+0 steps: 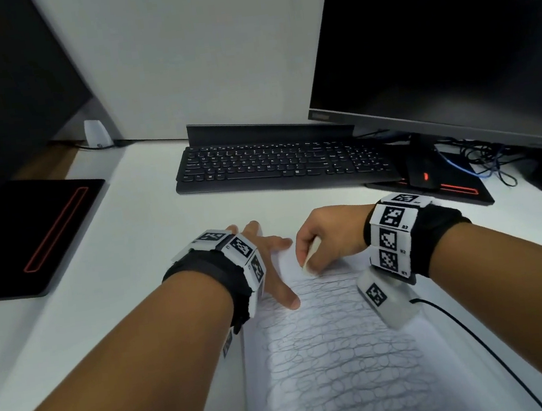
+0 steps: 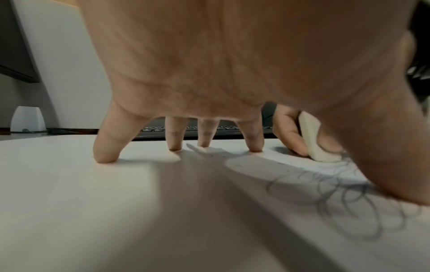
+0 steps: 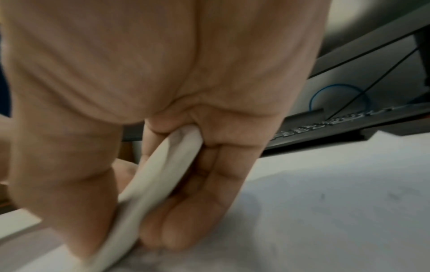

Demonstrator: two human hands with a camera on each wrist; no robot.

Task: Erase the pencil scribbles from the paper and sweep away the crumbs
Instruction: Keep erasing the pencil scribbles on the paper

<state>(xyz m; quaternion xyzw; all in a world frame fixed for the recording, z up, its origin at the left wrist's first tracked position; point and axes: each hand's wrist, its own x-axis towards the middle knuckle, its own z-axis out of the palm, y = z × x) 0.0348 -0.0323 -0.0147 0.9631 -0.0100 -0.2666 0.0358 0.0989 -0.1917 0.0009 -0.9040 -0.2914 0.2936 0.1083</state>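
One paper (image 1: 344, 367) lies nearest on the white surface (image 1: 137, 242), covered in looping pencil scribbles (image 1: 334, 344). Left hand (image 1: 269, 260) flat, fingers (image 2: 106, 147) spread and straight, pressing the paper's left edge, holding nothing. Right hand (image 1: 331, 232) pinches one white eraser (image 1: 310, 255) between thumb and curled fingers, its tip on the paper's far end. Beyond: one black keyboard (image 1: 278, 163), two dark monitors (image 1: 446, 30), two pads with red outlines (image 1: 27, 235).
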